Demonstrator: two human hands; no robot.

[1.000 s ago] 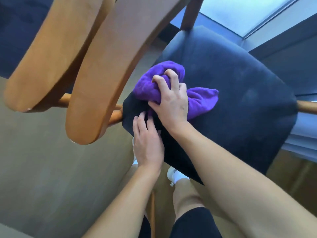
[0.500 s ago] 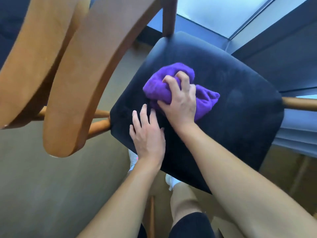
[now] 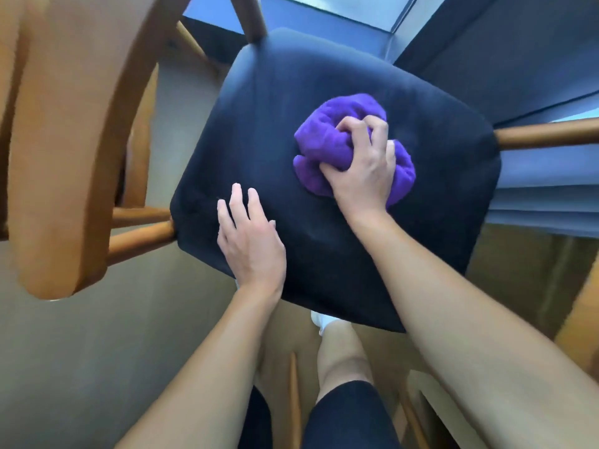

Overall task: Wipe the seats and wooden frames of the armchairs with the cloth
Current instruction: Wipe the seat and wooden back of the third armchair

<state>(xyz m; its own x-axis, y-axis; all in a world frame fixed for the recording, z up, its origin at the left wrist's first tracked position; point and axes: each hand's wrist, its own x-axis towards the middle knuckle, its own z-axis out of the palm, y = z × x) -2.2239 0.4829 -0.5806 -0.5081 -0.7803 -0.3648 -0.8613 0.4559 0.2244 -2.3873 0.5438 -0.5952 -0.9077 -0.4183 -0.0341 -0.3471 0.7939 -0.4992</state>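
A dark navy armchair seat (image 3: 275, 131) fills the middle of the view. On its right half lies a bunched purple cloth (image 3: 327, 140). My right hand (image 3: 363, 166) grips the cloth from above, with fingers curled into it and pressing it on the cushion. My left hand (image 3: 249, 238) rests flat on the seat's near left part, fingers straight and spread. The chair's curved wooden armrest (image 3: 64, 157) rises at the left, close to the camera. A wooden rail (image 3: 547, 134) sticks out from the seat's right side.
Wooden rungs (image 3: 139, 234) join the seat's left side under the armrest. A wooden post (image 3: 249, 14) stands at the seat's far edge. Pale floor (image 3: 81, 351) lies at lower left. My legs and a white shoe (image 3: 321, 322) are below the seat. Blue-grey wall panels sit at right.
My right hand has slid the purple cloth from the seat's left part toward its right half. My left hand has stayed flat near the front left edge.
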